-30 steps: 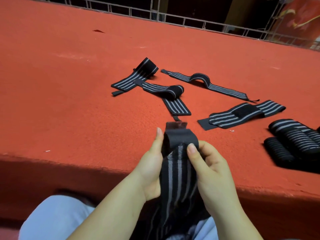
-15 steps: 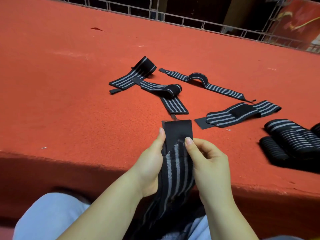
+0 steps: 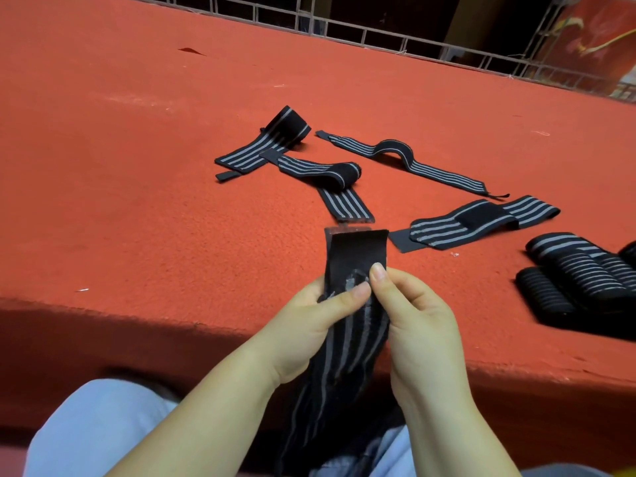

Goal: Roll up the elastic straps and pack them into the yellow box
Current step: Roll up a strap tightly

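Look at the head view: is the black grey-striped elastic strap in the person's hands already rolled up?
No, the black grey-striped elastic strap hangs flat and unrolled, pinched between the left hand and right hand.

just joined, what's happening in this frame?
A person is holding one black striped strap upright over the edge of the red table, left hand and right hand pinching it just below its plain black end; it isn't rolled yet. Four loose straps lie unrolled on the table, and a cluster of rolled straps sits at the right. The yellow box can't be made out.
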A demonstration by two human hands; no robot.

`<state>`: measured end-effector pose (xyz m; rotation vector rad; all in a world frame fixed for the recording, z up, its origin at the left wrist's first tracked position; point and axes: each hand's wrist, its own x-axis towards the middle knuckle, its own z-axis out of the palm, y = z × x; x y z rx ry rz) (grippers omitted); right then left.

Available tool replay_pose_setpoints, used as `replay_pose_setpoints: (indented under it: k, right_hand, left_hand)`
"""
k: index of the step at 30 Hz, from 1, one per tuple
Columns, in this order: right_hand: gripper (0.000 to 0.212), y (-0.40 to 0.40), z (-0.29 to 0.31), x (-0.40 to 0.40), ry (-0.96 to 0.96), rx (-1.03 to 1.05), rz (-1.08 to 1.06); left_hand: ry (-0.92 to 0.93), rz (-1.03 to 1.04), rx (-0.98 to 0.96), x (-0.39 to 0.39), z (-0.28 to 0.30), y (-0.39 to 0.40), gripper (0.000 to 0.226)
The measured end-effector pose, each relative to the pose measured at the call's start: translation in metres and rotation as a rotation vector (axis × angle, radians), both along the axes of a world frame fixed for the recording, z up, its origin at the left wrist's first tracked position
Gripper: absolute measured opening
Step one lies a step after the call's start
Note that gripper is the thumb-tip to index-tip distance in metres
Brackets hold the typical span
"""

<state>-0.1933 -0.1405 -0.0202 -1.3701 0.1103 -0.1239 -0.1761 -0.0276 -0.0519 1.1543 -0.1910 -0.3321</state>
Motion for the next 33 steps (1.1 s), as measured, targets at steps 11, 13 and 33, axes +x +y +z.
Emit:
replay_pose_setpoints:
  k: [11, 13, 33]
  right_hand:
    - [0.025, -0.003, -0.004, 0.005, -0.135, -0.362, -0.166]
    - [0.029, -0.009, 0.005, 0.008, -0.095, -0.327, 0.042]
    - [0.040, -0.023, -0.011, 0.003, 0.027, -0.335, 0.334]
  left_hand:
    - [-0.030, -0.050, 0.117, -0.004, 0.004, 0.003, 0.028]
    - [-0.025, -0.109, 0.154, -0.005, 0.003, 0.004, 0.029]
    - [-0.113, 0.228, 0.281, -0.010, 0.000, 0.004, 0.041]
